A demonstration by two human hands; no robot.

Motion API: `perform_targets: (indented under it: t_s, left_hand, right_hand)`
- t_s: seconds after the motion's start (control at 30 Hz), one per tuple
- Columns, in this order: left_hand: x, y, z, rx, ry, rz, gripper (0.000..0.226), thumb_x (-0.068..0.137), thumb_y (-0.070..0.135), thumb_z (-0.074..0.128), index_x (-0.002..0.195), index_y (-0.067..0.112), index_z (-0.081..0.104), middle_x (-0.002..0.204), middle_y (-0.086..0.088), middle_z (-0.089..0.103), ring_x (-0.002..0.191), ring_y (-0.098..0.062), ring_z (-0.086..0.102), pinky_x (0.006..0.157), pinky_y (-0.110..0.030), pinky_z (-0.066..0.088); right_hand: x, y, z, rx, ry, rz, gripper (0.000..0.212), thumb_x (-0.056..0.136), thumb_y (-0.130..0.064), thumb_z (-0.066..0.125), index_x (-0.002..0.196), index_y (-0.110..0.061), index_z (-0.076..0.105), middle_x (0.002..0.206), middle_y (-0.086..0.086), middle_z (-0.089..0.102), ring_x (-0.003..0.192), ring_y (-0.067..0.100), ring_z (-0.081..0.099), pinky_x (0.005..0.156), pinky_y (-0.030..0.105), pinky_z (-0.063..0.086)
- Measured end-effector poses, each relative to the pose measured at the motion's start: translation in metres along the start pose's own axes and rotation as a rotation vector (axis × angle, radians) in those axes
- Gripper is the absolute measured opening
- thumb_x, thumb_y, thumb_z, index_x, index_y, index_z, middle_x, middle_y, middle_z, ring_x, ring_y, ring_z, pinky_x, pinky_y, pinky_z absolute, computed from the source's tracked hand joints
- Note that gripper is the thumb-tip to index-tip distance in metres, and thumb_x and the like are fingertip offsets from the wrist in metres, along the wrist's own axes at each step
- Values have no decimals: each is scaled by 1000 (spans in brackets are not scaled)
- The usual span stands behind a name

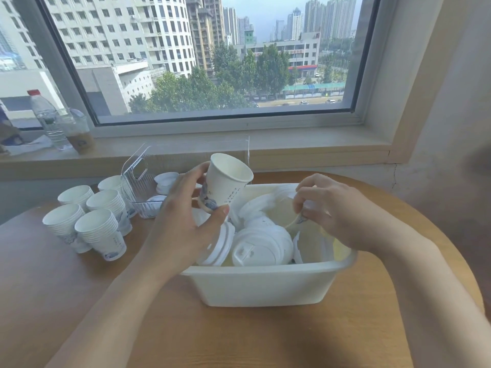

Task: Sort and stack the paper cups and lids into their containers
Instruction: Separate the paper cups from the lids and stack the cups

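Your left hand (186, 221) grips a paper cup (225, 181) at frame centre; your right hand (337, 211) pinches another cup's rim (293, 221) inside the white bin (265, 285). Squeeze harder and the rim may crease; loose lids (261, 243) could spill. The cup's printed writing is too small to read.

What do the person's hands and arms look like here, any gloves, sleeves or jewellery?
Both are bare. The left hand and right hand wear no gloves, and no rings, watch or wristband show. Both forearms are uncovered right to the bottom edge of the head view, so no sleeve is visible. Nails look short and unpainted. No markings or tattoos can be seen.
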State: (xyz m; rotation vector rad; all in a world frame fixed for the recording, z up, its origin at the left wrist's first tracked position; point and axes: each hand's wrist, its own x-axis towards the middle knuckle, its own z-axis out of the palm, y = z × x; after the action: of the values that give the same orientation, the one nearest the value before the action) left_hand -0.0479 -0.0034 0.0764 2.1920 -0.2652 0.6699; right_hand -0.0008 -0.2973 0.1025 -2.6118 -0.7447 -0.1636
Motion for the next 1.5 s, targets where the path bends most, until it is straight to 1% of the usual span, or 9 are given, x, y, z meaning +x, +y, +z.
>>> perform_targets:
  t_s: [0.1,0.33,0.47,0.6,0.7,0.8,1.0,1.3,1.5]
  left_hand:
    - [-5,-2,-7,-1,15,-23,72,86,40,79,133,74,37,134,28,57,118,-5,64,100,-36,54]
    - [-13,-4,-16,63,14,-31,76,83,24,86,138,58,46,129,18,55,117,-4,62,99,-32,53]
    - [-15,-2,-17,62,-4,-35,76,83,28,87,146,43,48,129,23,53,119,-3,59,95,-30,53]
    - [-18,4,-20,95,-10,-30,77,82,34,87,145,51,46,128,33,57,118,3,58,87,-22,49]
    - [-19,12,-22,136,-19,-39,76,80,36,86,145,48,49,129,26,62,123,-1,57,97,-36,53]
    - [-20,20,-21,152,-36,-27,75,79,33,89,143,45,52,132,22,61,125,-5,57,103,-46,53]
    - [-22,31,-14,227,-32,60,77,77,36,88,142,51,49,127,35,55,121,10,49,94,-20,44]
    - [-18,35,-4,179,-20,77,74,81,60,79,147,50,46,129,29,59,120,9,53,86,-2,38]
    - [-14,38,-6,134,-16,81,80,86,62,75,154,60,33,132,28,58,121,2,57,94,-27,50]
  right_hand:
    - [-1,0,-2,82,77,-19,13,104,-30,61,96,-40,61,130,-22,53,109,16,59,96,38,49]
    - [1,-3,7,188,185,-53,9,106,-28,58,100,-35,59,125,-19,60,106,12,62,95,43,53]
    - [0,-3,8,250,283,-78,9,104,-23,61,100,-31,62,132,-20,55,116,-6,52,94,15,43]
    - [1,-5,2,422,391,-86,14,103,-17,63,97,-29,66,129,-21,60,113,1,60,94,9,41]
    - [1,-7,-1,612,453,-95,13,104,-19,63,98,-30,65,119,-23,67,108,6,67,92,24,52]
    - [1,-11,1,770,511,-151,5,105,-21,62,102,-20,66,111,-8,74,107,18,71,94,44,57]
    - [0,-22,7,873,485,-218,5,105,-17,63,106,-14,67,109,-1,76,106,19,71,91,33,54]
    - [-3,-38,20,804,348,-209,7,100,-16,70,103,-19,74,109,-4,75,107,22,70,93,46,56]
    - [-2,-39,23,774,329,-220,8,100,-17,71,104,-22,76,110,-8,74,106,21,70,95,40,56]
